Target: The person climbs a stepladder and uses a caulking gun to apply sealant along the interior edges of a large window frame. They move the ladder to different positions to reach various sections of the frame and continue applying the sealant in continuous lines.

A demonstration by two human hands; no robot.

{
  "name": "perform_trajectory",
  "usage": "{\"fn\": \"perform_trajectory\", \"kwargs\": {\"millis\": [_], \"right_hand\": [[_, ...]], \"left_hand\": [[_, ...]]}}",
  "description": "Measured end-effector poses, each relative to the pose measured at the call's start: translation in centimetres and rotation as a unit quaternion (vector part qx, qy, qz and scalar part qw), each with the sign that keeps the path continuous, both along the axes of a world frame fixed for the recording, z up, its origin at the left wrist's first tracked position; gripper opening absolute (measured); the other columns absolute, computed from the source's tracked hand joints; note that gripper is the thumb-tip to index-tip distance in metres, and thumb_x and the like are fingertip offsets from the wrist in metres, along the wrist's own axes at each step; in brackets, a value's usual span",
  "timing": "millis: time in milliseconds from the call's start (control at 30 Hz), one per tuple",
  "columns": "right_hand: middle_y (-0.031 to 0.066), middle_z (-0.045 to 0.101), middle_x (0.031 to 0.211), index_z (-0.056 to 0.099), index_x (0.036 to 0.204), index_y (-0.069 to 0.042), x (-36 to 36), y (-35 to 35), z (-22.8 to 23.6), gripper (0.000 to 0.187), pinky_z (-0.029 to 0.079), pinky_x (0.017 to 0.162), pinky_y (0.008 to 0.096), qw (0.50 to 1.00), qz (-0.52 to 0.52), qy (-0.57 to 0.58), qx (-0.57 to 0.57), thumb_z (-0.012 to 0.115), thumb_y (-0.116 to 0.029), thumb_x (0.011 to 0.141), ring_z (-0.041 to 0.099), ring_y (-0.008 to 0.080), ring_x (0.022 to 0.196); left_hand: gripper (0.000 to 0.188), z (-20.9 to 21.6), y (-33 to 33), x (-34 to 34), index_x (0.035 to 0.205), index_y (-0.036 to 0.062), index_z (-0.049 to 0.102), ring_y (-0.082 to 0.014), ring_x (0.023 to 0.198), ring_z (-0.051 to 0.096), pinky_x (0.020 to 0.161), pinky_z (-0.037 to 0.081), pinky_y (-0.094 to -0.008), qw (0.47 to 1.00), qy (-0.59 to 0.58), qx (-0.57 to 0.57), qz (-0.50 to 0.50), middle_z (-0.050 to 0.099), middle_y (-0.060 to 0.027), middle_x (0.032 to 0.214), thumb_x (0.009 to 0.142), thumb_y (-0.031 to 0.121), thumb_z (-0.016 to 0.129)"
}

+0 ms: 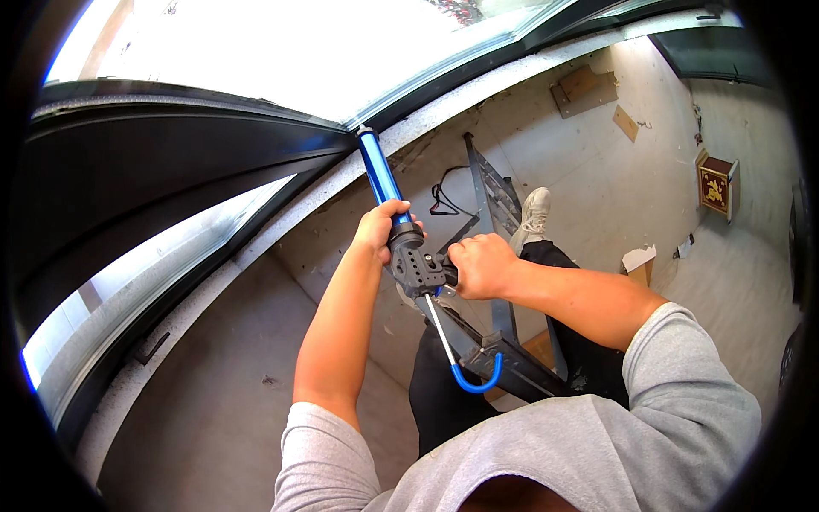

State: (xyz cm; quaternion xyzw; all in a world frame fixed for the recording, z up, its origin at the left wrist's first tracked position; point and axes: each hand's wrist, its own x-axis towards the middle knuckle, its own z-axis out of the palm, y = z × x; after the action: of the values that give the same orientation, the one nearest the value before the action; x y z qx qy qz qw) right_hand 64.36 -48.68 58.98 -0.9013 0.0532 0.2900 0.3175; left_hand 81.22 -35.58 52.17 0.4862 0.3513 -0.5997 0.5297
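Observation:
A caulking gun (380,169) with a blue barrel, a black body and a blue-hooked plunger rod slants across the middle of the view. Around the lower end of its barrel my left hand (384,225) is closed. My right hand (483,266) grips the black handle, and its fingers are partly hidden behind the knuckles. The far tip of the gun reaches the dark window frame (328,141), near the corner where it meets the light sill; I cannot tell whether they touch. The rod's hook hangs back toward my body.
Below me stands a dark metal stepladder (503,320), with my shoe (535,213) beside it. A black strap (442,198) lies near the wall. Cardboard pieces (584,90) lie on the floor at the far right, and a red and gold box (717,186) stands farther right. Bright glass borders the left.

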Motion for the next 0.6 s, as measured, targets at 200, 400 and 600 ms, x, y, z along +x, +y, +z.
{"fn": "perform_trajectory", "kwargs": {"millis": [200, 400, 600], "right_hand": [[0.0216, 0.067, 0.089, 0.063, 0.094, 0.001, 0.2, 0.1, -0.2, 0.039, 0.052, 0.078, 0.0440, 1.000, 0.022, 0.002, 0.001, 0.068, -0.030, 0.072, 0.066, 0.0366, 0.086], [0.0283, 0.062, 0.108, 0.046, 0.137, -0.002, 0.5, -0.7, 3.1, 0.078, 0.049, 0.089, 0.0438, 0.996, -0.055, -0.043, 0.047, 0.072, -0.039, 0.074, 0.062, 0.0398, 0.102], [0.0256, 0.059, 0.127, 0.040, 0.144, -0.002, -0.4, -5.5, 1.1, 0.077, 0.046, 0.099, 0.0407, 0.962, -0.074, 0.011, 0.263, 0.072, -0.032, 0.081, 0.058, 0.0395, 0.116]], "left_hand": [[0.025, 0.1, 1.4, -0.7, 0.097, -0.0038, 0.051, -0.0290, 0.068, 0.065, 0.063, 0.060, -0.0474, 0.999, -0.010, 0.008, 0.046, 0.059, -0.0142, 0.081, 0.084, 0.013, 0.064], [0.026, -0.5, 0.8, -1.5, 0.096, -0.0037, 0.053, -0.0306, 0.070, 0.066, 0.069, 0.060, -0.0469, 0.996, -0.015, 0.001, 0.085, 0.062, -0.0158, 0.082, 0.084, 0.017, 0.063], [0.027, -1.0, -1.2, -2.2, 0.093, -0.0042, 0.055, -0.0334, 0.073, 0.066, 0.072, 0.059, -0.0467, 0.991, -0.019, -0.007, 0.134, 0.064, -0.0183, 0.079, 0.084, 0.020, 0.062]]}}
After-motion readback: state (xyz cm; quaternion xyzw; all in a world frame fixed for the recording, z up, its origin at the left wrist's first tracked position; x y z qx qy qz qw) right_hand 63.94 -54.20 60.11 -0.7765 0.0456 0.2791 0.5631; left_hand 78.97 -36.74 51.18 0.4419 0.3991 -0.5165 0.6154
